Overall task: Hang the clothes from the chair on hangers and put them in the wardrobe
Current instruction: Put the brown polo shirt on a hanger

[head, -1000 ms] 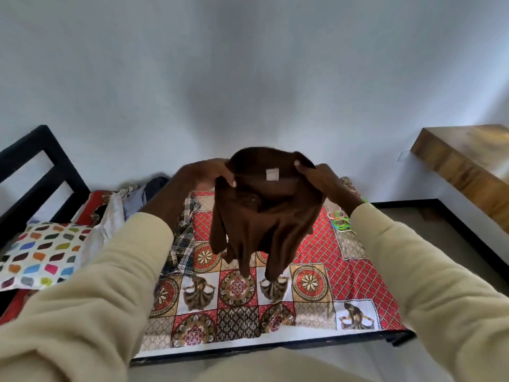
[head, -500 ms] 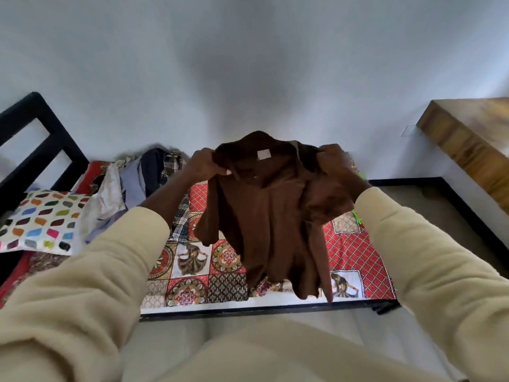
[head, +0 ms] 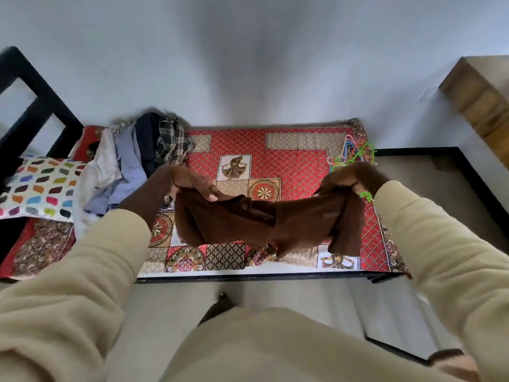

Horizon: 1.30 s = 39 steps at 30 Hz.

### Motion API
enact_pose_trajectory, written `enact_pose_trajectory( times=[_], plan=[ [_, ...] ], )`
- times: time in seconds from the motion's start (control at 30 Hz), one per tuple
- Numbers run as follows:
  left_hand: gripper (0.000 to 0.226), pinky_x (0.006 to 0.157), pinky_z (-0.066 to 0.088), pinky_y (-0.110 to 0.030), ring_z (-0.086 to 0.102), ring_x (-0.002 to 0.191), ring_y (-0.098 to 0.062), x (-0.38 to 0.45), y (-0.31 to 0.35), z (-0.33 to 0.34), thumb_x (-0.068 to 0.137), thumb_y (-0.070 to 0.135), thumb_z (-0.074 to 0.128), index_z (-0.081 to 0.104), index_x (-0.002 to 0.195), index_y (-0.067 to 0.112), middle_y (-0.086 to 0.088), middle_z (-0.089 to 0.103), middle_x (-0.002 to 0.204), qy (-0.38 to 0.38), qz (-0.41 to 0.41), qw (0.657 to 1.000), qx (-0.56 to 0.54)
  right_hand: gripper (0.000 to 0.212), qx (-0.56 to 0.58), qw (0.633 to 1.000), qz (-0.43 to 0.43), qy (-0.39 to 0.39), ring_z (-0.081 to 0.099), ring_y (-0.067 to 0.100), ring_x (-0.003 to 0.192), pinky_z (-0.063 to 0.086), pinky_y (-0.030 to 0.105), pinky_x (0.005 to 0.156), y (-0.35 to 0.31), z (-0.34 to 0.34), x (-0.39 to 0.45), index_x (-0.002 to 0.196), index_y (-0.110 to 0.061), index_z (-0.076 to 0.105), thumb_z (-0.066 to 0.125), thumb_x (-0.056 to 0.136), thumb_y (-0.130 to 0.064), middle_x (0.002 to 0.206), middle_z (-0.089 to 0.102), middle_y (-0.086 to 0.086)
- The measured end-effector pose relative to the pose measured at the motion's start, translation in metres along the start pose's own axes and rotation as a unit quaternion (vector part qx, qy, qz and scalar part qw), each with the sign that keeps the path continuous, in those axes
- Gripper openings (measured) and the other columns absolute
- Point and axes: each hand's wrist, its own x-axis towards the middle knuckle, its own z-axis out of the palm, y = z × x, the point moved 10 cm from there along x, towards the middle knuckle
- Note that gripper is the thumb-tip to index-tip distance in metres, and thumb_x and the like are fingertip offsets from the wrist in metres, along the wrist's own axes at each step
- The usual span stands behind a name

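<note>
A brown shirt point(head: 264, 224) is stretched out wide and low over the bed. My left hand point(head: 190, 183) grips its left edge near the collar. My right hand point(head: 349, 180) grips its right edge. A green hanger piece point(head: 366, 195) shows beside my right wrist. A pile of other clothes point(head: 137, 161), white, light blue, dark blue and plaid, lies on the left of the bed. Several coloured hangers point(head: 355, 153) lie at the bed's far right corner.
The bed point(head: 300, 158) has a red patterned cover and a black frame. A pillow with coloured spots point(head: 38, 186) lies at the left by the black headboard point(head: 33, 106). A wooden surface point(head: 482, 100) juts out at the right. A grey wall stands behind the bed.
My hands have moved apart and down, so the brown shirt went from hanging bunched in front of me to spread wide and low over the bed. The view has tilted down.
</note>
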Motion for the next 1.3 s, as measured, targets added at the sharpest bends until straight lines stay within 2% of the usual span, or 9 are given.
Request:
enact_pose_trajectory(
  times=[0.07, 0.17, 0.3, 0.4, 0.57, 0.87, 0.97, 1.13, 1.3],
  plan=[
    [0.043, 0.065, 0.058, -0.025, 0.070, 0.070, -0.015, 0.006, 0.006, -0.015, 0.094, -0.006, 0.043, 0.078, 0.077, 0.011, -0.008, 0.073, 0.083, 0.002, 0.049, 0.994, -0.097, 0.020, 0.058, 0.997, -0.049, 0.023, 0.072, 0.025, 0.075, 0.059, 0.039, 0.080, -0.012, -0.017, 0.005, 0.090, -0.007, 0.076, 0.056, 0.092, -0.008, 0.092, 0.074, 0.016],
    [0.006, 0.070, 0.059, -0.029, 0.072, 0.078, -0.021, 0.030, 0.004, -0.058, 0.078, 0.010, 0.077, 0.077, 0.083, 0.006, -0.013, 0.073, 0.092, 0.062, 0.040, 0.985, -0.156, 0.021, 0.086, 0.993, -0.058, 0.063, 0.072, 0.024, 0.080, 0.059, 0.032, 0.073, -0.031, -0.047, 0.032, 0.091, -0.006, 0.071, 0.056, 0.096, -0.020, 0.090, 0.074, 0.014],
    [0.023, 0.062, 0.051, -0.029, 0.059, 0.071, -0.022, 0.096, 0.001, -0.173, 0.081, 0.018, 0.078, 0.060, 0.072, 0.008, -0.008, 0.061, 0.079, 0.342, -0.016, 0.939, 0.035, 0.041, -0.176, 0.938, -0.061, 0.292, 0.057, 0.034, 0.109, 0.040, 0.033, 0.082, -0.071, -0.124, 0.102, 0.111, 0.000, 0.067, 0.050, 0.100, -0.036, 0.112, 0.065, 0.021],
    [0.021, 0.057, 0.036, -0.028, 0.050, 0.076, -0.022, 0.175, -0.006, -0.235, 0.084, 0.011, 0.071, 0.053, 0.073, 0.012, -0.005, 0.052, 0.069, 0.413, 0.012, 0.909, 0.049, 0.031, -0.193, 0.935, -0.046, 0.294, 0.055, 0.033, 0.117, 0.041, 0.030, 0.087, -0.068, -0.147, 0.191, 0.120, 0.002, 0.064, 0.055, 0.096, -0.015, 0.123, 0.062, 0.018],
    [0.026, 0.071, 0.047, -0.035, 0.064, 0.086, -0.034, 0.315, -0.047, -0.300, 0.082, 0.017, 0.063, 0.067, 0.098, -0.003, -0.029, 0.068, 0.096, 0.409, 0.001, 0.911, 0.058, 0.027, -0.171, 0.932, 0.012, 0.320, 0.056, 0.041, 0.114, 0.047, 0.038, 0.089, -0.027, -0.186, 0.335, 0.110, 0.005, 0.065, 0.051, 0.089, -0.005, 0.121, 0.061, 0.027],
    [0.019, 0.072, 0.036, -0.025, 0.051, 0.086, -0.021, 0.459, -0.022, -0.395, 0.094, 0.009, 0.060, 0.064, 0.106, -0.006, -0.014, 0.056, 0.094, 0.331, 0.019, 0.924, 0.189, 0.031, -0.190, 0.950, 0.019, 0.248, 0.058, 0.034, 0.109, 0.040, 0.028, 0.073, -0.046, -0.251, 0.463, 0.118, 0.007, 0.061, 0.044, 0.093, 0.000, 0.113, 0.063, 0.023],
    [0.016, 0.074, 0.041, -0.029, 0.058, 0.092, -0.028, 0.490, -0.005, -0.429, 0.093, 0.009, 0.059, 0.066, 0.105, 0.000, -0.015, 0.059, 0.099, 0.378, 0.032, 0.904, 0.197, 0.031, -0.154, 0.936, 0.015, 0.317, 0.056, 0.032, 0.109, 0.043, 0.022, 0.076, -0.051, -0.293, 0.497, 0.117, 0.001, 0.065, 0.046, 0.094, -0.006, 0.091, 0.060, 0.008],
    [0.026, 0.093, 0.045, -0.045, 0.057, 0.110, -0.041, 0.512, 0.008, -0.438, 0.093, 0.020, 0.053, 0.068, 0.111, 0.009, -0.020, 0.059, 0.120, 0.528, 0.018, 0.794, 0.302, 0.035, -0.114, 0.873, -0.015, 0.474, 0.061, 0.043, 0.106, 0.050, 0.043, 0.083, -0.056, -0.302, 0.523, 0.105, 0.003, 0.067, 0.045, 0.085, -0.015, 0.111, 0.065, 0.028],
    [0.034, 0.094, 0.044, -0.045, 0.056, 0.112, -0.044, 0.536, -0.023, -0.428, 0.094, 0.015, 0.042, 0.056, 0.123, 0.005, -0.026, 0.061, 0.120, 0.566, -0.041, 0.806, 0.169, 0.034, 0.061, 0.861, -0.011, 0.504, 0.057, 0.038, 0.113, 0.044, 0.039, 0.090, -0.029, -0.289, 0.556, 0.117, 0.001, 0.060, 0.044, 0.091, -0.013, 0.122, 0.062, 0.022]
  ],
)
